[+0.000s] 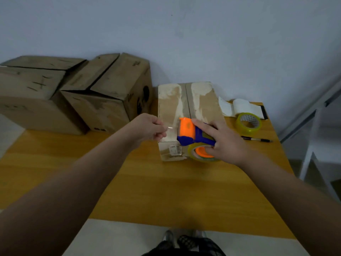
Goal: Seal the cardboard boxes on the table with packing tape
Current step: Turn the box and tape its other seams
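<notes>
Closest to the person, the wooden table (166, 191) is smooth and yellow-brown, and both bare arms reach out over it. The right hand (224, 143) wraps around the tape gun (191, 134), which is bright orange and blue plastic with a shiny clear roll on it, and presses it on the near end of the small box (195, 102). At nine o'clock from the tape gun, the left hand (149, 129) is curled, pinching the thin loose end of the tape (170, 127) between finger and thumb. The small box is flat brown cardboard with pale torn patches and a seam down the middle. The tape could go wrong here: it is thin and sticky, so it may fold onto itself or land crooked off the seam if the two hands pull unevenly. At three o'clock from the box lie a spare tape roll (248, 123), round and yellowish, a thin black pen (257, 139), and curled white paper (238, 107). Farther off, at ten o'clock, two big boxes (105, 93) sit by the wall, scuffed and dull, with flaps not taped yet.
</notes>
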Demonstrator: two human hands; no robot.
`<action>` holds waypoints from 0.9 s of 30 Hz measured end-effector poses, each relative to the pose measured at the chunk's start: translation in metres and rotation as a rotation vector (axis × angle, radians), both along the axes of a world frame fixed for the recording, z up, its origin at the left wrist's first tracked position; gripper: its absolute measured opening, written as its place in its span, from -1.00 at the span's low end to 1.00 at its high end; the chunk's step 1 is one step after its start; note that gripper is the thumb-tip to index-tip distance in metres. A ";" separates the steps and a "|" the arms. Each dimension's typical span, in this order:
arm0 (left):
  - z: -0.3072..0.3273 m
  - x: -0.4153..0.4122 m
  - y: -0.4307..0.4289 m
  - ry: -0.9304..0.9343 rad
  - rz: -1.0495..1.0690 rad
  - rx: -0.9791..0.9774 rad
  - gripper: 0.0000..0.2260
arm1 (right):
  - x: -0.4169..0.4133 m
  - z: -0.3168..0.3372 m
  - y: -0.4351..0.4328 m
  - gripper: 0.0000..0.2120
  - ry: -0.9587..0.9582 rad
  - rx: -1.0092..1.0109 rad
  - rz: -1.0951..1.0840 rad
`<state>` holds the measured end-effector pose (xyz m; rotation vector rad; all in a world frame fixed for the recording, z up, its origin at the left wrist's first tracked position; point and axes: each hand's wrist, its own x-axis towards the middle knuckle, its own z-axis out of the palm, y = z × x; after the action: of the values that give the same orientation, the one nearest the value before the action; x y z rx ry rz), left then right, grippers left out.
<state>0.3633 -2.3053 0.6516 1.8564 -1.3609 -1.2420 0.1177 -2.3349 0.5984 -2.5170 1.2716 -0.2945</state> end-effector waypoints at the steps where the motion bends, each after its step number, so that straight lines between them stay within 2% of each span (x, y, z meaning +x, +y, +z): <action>1: -0.003 0.009 0.003 -0.004 0.023 0.002 -0.91 | -0.002 0.004 0.001 -0.17 0.062 -0.004 0.005; 4: -0.015 0.033 0.013 0.005 0.068 0.023 -0.89 | -0.005 0.013 0.005 -0.17 0.244 -0.083 0.050; 9: -0.043 0.040 0.023 0.055 0.152 0.083 -0.88 | 0.025 0.029 0.007 -0.27 0.440 -0.217 0.130; 12: -0.059 0.037 0.025 0.063 0.238 0.071 -0.82 | 0.047 0.039 0.007 -0.34 0.541 -0.308 0.154; 18: -0.082 0.033 0.016 -0.171 0.307 -0.056 -0.70 | 0.075 0.039 -0.001 -0.36 0.637 -0.355 0.187; 27: -0.106 0.039 0.011 -0.155 0.365 -0.026 -0.72 | 0.094 0.032 -0.013 -0.37 0.674 -0.313 0.204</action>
<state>0.4021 -2.2946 0.5459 2.1011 -1.0418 -0.9066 0.2113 -2.3483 0.6302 -3.1322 1.2260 0.4831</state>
